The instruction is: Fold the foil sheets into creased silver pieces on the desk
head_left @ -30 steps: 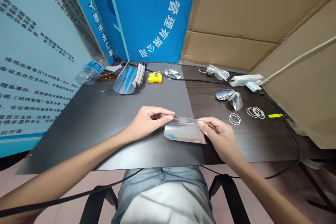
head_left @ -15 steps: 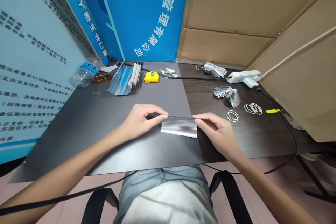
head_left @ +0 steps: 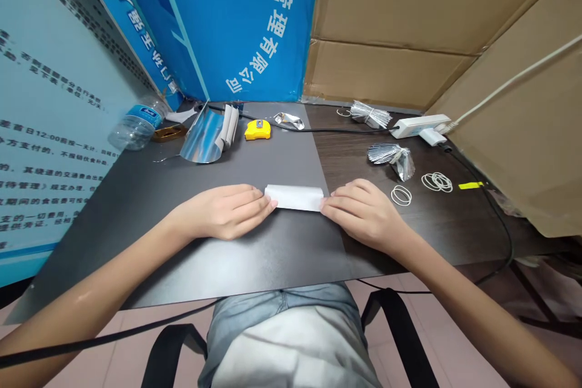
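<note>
Strip [head_left: 294, 197] between open left hand [head_left: 222, 212], right hand [head_left: 364, 211] (touching)

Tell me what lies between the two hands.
In the head view, a white folded strip lies between the left hand and the right hand, its ends touching both hands.

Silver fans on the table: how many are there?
2. One pleated foil fan lies near the table's far edge, left of the white power strip. The other lies closer, up and to the right of the person's right hand. Neither looks hidden.
</note>
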The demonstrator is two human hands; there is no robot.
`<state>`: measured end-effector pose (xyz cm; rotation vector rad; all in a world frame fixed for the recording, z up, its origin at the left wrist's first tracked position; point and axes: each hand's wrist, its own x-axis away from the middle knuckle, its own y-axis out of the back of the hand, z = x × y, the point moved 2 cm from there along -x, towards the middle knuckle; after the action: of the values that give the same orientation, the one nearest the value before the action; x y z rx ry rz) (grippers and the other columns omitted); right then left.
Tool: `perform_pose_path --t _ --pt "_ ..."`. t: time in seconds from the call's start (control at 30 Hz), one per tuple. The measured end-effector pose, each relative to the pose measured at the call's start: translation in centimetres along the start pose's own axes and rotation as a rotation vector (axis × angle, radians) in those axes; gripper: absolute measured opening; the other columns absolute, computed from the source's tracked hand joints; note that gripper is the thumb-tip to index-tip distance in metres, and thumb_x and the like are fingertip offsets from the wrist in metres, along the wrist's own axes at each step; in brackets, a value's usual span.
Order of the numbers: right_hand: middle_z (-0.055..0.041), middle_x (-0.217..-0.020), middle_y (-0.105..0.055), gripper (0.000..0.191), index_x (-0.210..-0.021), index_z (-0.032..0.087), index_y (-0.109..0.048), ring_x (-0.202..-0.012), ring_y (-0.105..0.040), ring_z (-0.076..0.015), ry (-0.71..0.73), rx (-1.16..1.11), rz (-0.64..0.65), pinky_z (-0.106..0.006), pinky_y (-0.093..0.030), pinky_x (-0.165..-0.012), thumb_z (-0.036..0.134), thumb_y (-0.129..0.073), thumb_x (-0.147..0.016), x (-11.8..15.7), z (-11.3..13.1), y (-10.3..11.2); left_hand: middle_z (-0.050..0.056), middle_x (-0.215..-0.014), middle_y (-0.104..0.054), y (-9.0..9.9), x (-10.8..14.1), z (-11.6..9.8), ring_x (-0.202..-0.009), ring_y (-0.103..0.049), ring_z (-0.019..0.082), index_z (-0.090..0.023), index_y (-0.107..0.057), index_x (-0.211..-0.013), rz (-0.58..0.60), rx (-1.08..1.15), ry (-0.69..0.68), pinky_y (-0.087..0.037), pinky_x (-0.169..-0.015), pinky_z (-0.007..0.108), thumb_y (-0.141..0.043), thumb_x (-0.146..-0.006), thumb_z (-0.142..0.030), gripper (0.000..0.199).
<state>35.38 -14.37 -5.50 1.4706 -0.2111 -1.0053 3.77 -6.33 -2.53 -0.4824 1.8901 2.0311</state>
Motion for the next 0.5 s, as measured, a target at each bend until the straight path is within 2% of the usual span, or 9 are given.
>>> perform_pose_path --t 0.23,0.4,0.5 --pt "-0.0040 -0.115 -0.082 0.032 -0.115 0.025 -0.076 -0.106 -0.071 -0.0198 0.082 0.089 0.138 -0.040 -0.049 -0.090 0.013 -0.047 -0.108 -0.1 0.8 -1.2 0.011 -0.109 -0.081 -1.5 0.7 -0.9 -0.103 -0.078 0.021 -0.018 -0.071 -0.132 0.123 -0.092 -0.027 -0.067 -0.098 0.033 -0.056 -0.102 -0.004 0.037" --pt "-0.0074 -0.122 -0.081 0.030 -0.124 0.022 -0.075 -0.111 -0.073 -0.0230 -0.093 -0.012 0.085 -0.042 -0.054 -0.096 0.017 -0.052 -0.105 0.1 0.7 -0.8 0.012 -0.109 -0.078 -1.1 0.3 -1.2 -0.100 -0.076 0.020 -0.018 -0.072 -0.124 0.251 -0.100 0.088 -0.064 -0.090 0.029 -0.053 -0.102 -0.003 0.032" --pt "-0.0071 -0.127 -0.080 0.030 -0.127 0.023 -0.073 -0.115 -0.073 -0.0234 -0.130 -0.043 0.024 -0.042 -0.056 -0.100 0.020 -0.053 -0.105 0.1 1.0 -0.4 0.011 -0.109 -0.077 -1.0 0.0 -1.8 -0.096 -0.074 0.020 -0.017 -0.070 -0.125 0.353 -0.175 0.098 -0.062 -0.085 0.028 -0.051 -0.103 -0.004 0.032"
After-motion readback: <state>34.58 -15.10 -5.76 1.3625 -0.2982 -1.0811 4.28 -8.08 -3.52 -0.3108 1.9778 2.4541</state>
